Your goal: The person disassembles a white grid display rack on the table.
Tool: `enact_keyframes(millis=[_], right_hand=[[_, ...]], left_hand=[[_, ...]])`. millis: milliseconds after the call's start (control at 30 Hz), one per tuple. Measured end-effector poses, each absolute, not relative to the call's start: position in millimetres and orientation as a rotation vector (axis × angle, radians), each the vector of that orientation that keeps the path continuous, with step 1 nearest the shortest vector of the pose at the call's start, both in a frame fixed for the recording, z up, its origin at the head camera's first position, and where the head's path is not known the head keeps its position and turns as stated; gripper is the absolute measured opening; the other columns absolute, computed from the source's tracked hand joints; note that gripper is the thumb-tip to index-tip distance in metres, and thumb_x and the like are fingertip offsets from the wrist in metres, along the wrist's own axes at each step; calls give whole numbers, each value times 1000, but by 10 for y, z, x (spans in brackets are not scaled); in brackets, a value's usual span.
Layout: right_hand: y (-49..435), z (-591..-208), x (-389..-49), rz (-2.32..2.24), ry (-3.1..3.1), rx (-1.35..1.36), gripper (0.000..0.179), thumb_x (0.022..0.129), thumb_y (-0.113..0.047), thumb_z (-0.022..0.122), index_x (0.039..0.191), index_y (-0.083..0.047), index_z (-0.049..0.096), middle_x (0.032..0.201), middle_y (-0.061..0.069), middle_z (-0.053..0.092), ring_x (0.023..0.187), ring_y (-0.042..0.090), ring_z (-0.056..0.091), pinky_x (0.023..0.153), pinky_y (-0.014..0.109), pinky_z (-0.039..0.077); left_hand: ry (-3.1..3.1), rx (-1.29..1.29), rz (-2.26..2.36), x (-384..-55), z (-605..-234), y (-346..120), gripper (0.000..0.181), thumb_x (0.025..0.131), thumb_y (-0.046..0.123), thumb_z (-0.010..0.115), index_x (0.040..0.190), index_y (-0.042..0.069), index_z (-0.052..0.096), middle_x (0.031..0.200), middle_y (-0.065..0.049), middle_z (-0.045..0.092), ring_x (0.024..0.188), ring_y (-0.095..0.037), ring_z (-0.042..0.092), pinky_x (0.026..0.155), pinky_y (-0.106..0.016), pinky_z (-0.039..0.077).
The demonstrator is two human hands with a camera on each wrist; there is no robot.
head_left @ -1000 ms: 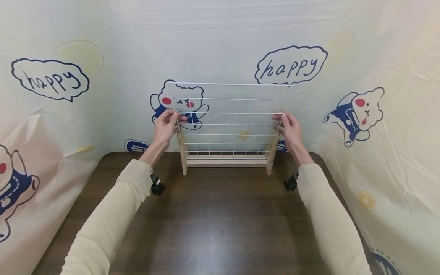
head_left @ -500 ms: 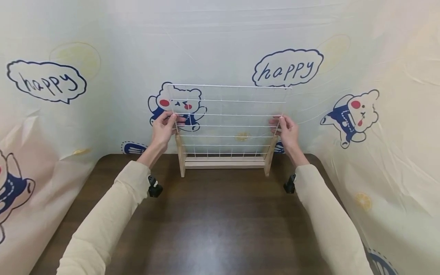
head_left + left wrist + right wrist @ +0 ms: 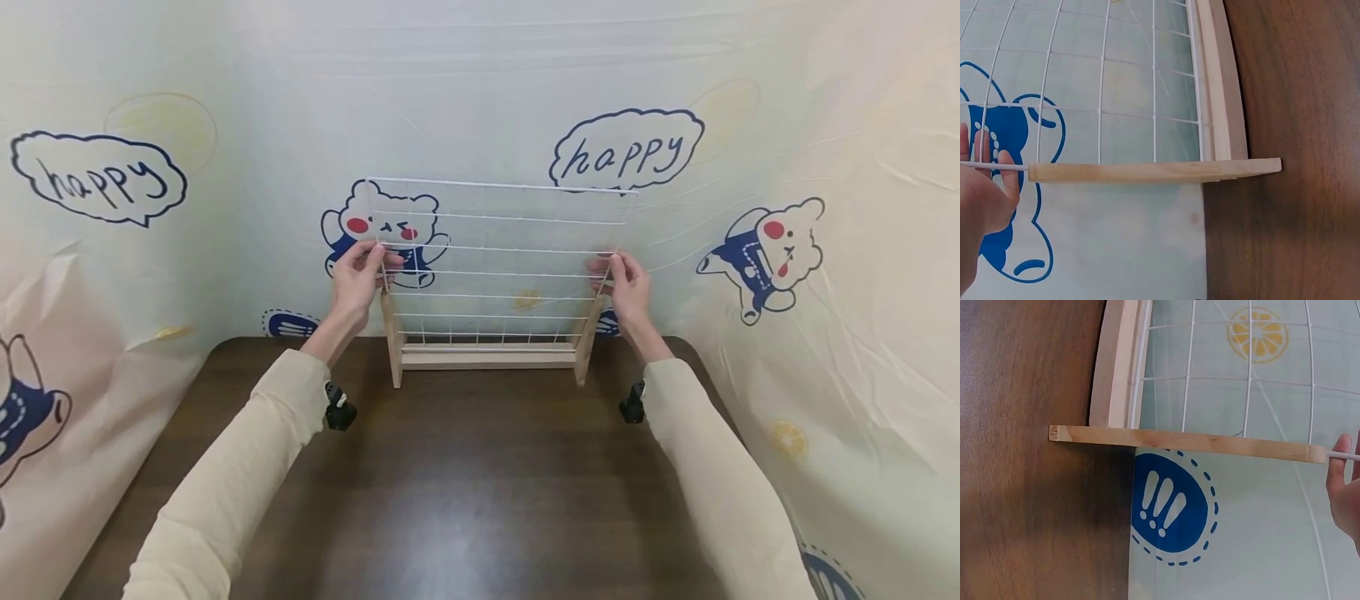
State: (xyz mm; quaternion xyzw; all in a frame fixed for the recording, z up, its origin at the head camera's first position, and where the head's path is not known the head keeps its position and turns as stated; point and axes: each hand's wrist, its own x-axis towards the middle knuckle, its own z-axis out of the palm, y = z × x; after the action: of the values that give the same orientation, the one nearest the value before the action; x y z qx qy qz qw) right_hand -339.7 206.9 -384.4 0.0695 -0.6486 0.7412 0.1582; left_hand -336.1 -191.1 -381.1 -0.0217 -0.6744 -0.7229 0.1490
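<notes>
A white wire grid panel (image 3: 491, 248) stands upright in a pale wooden stand (image 3: 487, 360) at the back of the table. On the left, my left hand (image 3: 356, 282) pinches the panel's side wire between thumb and fingers, just above the stand's left leg (image 3: 393, 337). Opposite it, my right hand (image 3: 632, 285) pinches the other side wire above the right leg (image 3: 589, 337). Fingertips of both hands reach behind the wires. The left wrist view shows that hand (image 3: 988, 200) around the wire; only part of the right hand (image 3: 1344, 500) shows in the right wrist view.
The dark brown table (image 3: 465, 467) extends in front of the stand. A pale printed curtain (image 3: 480, 100) hangs close behind the panel and along both sides. Small black cameras (image 3: 341, 407) sit at both cuffs.
The panel's left top corner has risen slightly, so its top bar slopes a little more down to the right. Both hands keep their hold, and the head view has shifted slightly.
</notes>
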Motion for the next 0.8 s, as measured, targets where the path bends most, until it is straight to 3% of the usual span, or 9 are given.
enact_keyframes(millis=[167,433,800], right_hand=[[2079,-3814,-3397,2155,-1785,167,30,102,-12,47,116,12,59,104,37,59,93,43,61,72,32,59],[2092,-3734,-3372,2157,-1769,107,27,100,-15,53,114,6,64,90,17,67,87,30,66,90,52,50],[2062,-3641,-3358,2165,-1776,117,31,100,-13,53,119,11,60,89,17,67,85,27,65,89,51,51]], left_hand=[[-1900,-59,-2077,-3362,-3761,-1881,28,96,27,58,115,7,65,99,-11,69,91,-22,67,90,-47,52],[-1848,-44,-2084,-3355,-3710,-1879,30,95,27,61,114,5,66,97,-11,69,88,-23,68,90,-47,52],[-1825,-16,-2048,-3342,-3699,-1896,32,93,26,63,115,2,66,93,-8,70,87,-18,66,87,-45,54]])
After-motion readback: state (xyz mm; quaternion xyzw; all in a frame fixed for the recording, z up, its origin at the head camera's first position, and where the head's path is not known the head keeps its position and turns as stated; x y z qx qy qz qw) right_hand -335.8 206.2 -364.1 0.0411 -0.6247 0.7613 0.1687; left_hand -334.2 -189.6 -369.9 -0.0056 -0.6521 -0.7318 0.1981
